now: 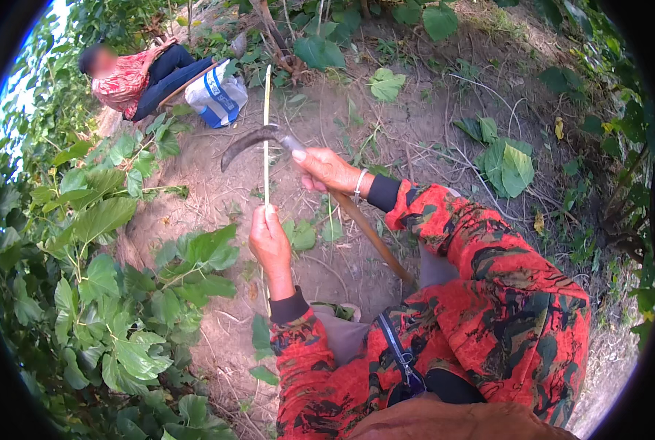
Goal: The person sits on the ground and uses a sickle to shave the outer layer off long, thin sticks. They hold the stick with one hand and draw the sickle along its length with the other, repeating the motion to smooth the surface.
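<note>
My right hand [327,169] grips a sickle close to its head. The curved dark sickle blade [245,144] points left, and the long wooden handle [374,237] slants down toward my knees. In my left hand [270,239] is a thin pale stripped stem [267,104], held nearly upright. Its lower end runs below my fist along the wrist. The blade crosses the stem around its middle; whether the two touch, I cannot tell.
A seated person [124,77] in a red patterned top is at the upper left, beside a white and blue woven sack [217,94]. Leafy branches [107,286] crowd the left side. Cut leaves [506,165] lie on the bare soil [327,280] at right. A woody trunk [283,55] rises ahead.
</note>
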`<action>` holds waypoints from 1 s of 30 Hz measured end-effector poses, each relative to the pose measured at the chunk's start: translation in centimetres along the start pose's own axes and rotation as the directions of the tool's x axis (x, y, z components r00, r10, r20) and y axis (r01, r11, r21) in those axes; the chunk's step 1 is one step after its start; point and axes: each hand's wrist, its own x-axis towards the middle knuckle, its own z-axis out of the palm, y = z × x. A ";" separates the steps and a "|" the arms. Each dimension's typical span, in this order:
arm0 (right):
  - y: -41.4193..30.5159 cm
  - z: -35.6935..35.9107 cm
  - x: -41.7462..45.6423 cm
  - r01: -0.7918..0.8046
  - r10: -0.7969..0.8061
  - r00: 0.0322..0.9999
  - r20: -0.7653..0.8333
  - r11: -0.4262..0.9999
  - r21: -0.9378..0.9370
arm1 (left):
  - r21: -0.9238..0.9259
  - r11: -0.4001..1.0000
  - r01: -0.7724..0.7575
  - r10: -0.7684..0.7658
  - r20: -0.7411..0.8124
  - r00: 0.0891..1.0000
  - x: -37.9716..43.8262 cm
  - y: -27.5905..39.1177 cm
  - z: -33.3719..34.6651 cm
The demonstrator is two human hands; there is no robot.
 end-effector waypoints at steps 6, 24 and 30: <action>-0.1 -1.4 1.2 0.003 0.005 0.989 -0.150 0.998 0.055 | 0.063 0.998 0.030 -0.031 0.011 0.999 -0.4 0.1 -0.4; 1.7 0.0 -0.2 -0.058 0.059 0.997 0.041 0.998 -0.019 | -0.022 1.000 -0.013 0.013 0.010 1.000 0.0 -1.1 -0.2; 1.1 0.0 -0.2 -0.031 0.032 0.999 0.034 0.999 -0.041 | -0.233 0.965 0.121 -0.092 0.130 0.987 0.4 -0.8 -0.9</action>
